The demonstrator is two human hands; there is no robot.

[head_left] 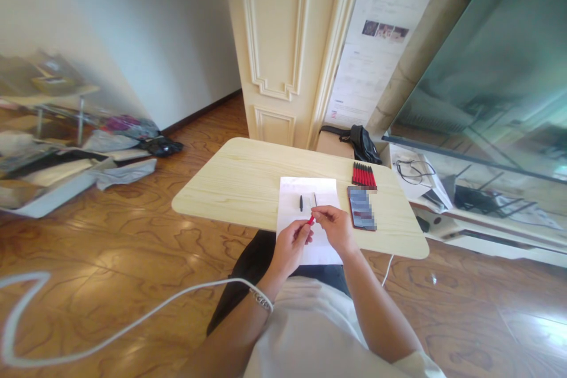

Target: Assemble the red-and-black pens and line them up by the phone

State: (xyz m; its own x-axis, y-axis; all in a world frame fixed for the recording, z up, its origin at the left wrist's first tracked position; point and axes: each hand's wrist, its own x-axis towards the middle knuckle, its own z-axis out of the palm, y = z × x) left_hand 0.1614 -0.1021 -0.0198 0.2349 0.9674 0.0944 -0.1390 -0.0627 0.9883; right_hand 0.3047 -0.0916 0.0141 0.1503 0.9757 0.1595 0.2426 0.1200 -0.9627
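My left hand and my right hand meet over a white sheet of paper on a light wooden table. Both pinch a small red pen part between the fingertips. On the paper just beyond lie a short black piece and a thin pale rod. A row of several red pens lies at the table's far right. A phone rests beside the paper, right of my right hand.
A black bag sits on a low stand behind the table. A white cable crosses the wooden floor at left. Clothes and boxes lie on the floor far left. A glass-fronted cabinet stands at right.
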